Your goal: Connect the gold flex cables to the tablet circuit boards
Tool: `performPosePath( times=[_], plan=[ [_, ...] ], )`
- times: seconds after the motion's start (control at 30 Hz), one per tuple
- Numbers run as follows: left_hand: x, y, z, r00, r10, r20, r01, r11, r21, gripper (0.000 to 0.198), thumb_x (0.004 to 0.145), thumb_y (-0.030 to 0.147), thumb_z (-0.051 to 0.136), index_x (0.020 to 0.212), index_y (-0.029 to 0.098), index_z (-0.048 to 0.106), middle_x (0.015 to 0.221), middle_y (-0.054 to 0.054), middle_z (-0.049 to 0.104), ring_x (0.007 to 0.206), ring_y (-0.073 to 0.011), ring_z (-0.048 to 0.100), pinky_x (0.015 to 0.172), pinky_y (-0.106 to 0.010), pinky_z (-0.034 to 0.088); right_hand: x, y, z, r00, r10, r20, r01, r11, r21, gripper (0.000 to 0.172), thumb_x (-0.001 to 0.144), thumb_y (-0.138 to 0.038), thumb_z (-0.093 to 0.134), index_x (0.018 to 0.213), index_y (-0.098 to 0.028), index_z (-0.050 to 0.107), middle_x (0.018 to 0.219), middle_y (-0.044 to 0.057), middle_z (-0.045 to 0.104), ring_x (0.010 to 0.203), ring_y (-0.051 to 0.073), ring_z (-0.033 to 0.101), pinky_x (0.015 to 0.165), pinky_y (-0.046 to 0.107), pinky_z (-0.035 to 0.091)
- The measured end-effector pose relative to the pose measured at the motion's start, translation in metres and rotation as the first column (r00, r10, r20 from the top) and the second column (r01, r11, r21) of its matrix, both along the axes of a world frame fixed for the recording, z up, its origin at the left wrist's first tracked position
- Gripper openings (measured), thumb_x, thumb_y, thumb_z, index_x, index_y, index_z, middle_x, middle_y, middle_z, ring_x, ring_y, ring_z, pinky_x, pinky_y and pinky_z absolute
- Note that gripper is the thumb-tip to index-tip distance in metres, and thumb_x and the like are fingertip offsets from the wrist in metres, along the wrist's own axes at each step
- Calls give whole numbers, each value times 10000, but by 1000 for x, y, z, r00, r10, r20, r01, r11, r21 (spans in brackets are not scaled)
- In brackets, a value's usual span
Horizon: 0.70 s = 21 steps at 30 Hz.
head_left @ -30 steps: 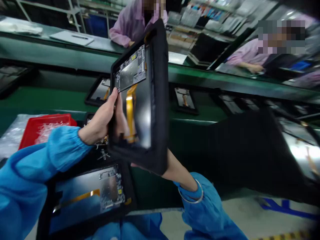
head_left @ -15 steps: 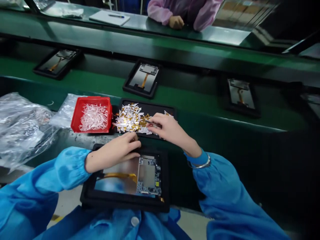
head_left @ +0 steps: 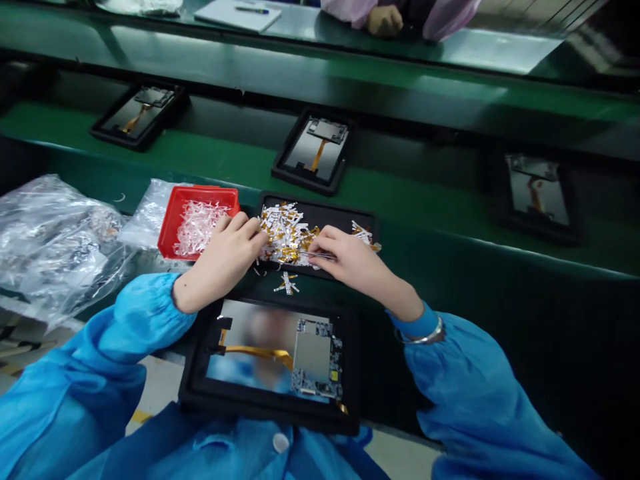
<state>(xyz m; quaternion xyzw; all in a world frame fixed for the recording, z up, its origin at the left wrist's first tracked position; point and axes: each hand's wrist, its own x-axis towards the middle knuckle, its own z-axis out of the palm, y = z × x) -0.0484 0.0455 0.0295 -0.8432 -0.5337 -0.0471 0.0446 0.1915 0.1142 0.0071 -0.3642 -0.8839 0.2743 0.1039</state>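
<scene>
My right hand (head_left: 353, 260) pinches a pair of thin metal tweezers (head_left: 321, 255), their tips among a heap of small white and gold strips (head_left: 283, 233). The strips lie in a shallow black tray (head_left: 333, 215). At the tray's left edge is my left hand (head_left: 223, 260), fingers bent and drawn together by the heap; whatever they grip is hidden. Its knuckles cover part of a red box (head_left: 167, 230) of thin whitish strips (head_left: 197, 227). Several loose strips (head_left: 287, 284) lie in front of the tray. Nearest me rests an opened tablet (head_left: 245, 383) with a circuit board (head_left: 314, 357) and an orange ribbon cable (head_left: 257, 350).
Clear plastic bags (head_left: 55, 247) lie at the left. Along the green belt (head_left: 215, 157) beyond are other opened tablets in black frames, including a middle one (head_left: 313, 150). Across it, a co-worker's hand (head_left: 385, 21) rests near a notepad (head_left: 240, 17) with a pen.
My left hand has moved from the near tablet's top edge up and left to the tray and red box. The tweezers stay at the heap. The view has shifted, and the loose strips now show.
</scene>
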Motion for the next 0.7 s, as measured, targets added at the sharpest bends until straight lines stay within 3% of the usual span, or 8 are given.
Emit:
performPosePath(
  times=[0.17, 0.23, 0.33, 0.53, 0.7],
  plan=[
    [-1, 18, 1, 999, -43, -24, 41, 997, -63, 53, 889, 203, 648, 926, 165, 652, 954, -84, 660, 935, -259, 541, 786, -364, 403, 4, -1, 7, 980, -91, -175, 93, 996, 5, 53, 889, -234, 642, 872, -186, 657, 915, 45, 623, 825, 161, 599, 727, 278, 456],
    [-1, 25, 6, 1000, -12, -15, 11, 998, -59, 67, 925, 217, 599, 932, 166, 643, 969, -81, 657, 942, -259, 543, 803, -377, 401, -3, 2, 10, 955, -165, -248, 167, 986, -15, 66, 871, -248, 657, 845, -187, 664, 883, 44, 635, 820, 170, 606, 726, 286, 460],
    [0, 33, 17, 996, 83, 12, -83, 996, -20, 164, 979, 185, 470, 943, 153, 627, 982, -96, 641, 983, -275, 537, 847, -419, 397, -27, 11, 12, 946, -238, -221, 236, 971, -35, 102, 842, -279, 687, 813, -182, 675, 876, 50, 649, 833, 182, 604, 755, 300, 447],
    [-3, 31, 23, 986, 132, 97, -130, 991, -22, 220, 995, 202, 431, 898, 158, 624, 937, -78, 617, 993, -265, 528, 878, -426, 390, -75, 31, 5, 959, -227, -171, 216, 973, -80, 63, 731, -167, 688, 680, -165, 653, 740, 37, 640, 739, 176, 570, 706, 294, 398],
    [-3, 32, 17, 967, 78, 243, -61, 995, -75, 202, 994, 230, 458, 950, 147, 637, 963, -81, 615, 991, -254, 536, 891, -412, 380, -57, 26, 18, 937, -219, -274, 188, 973, -132, 78, 792, -233, 624, 765, -161, 633, 803, 30, 669, 656, 127, 571, 609, 256, 410]
  ],
)
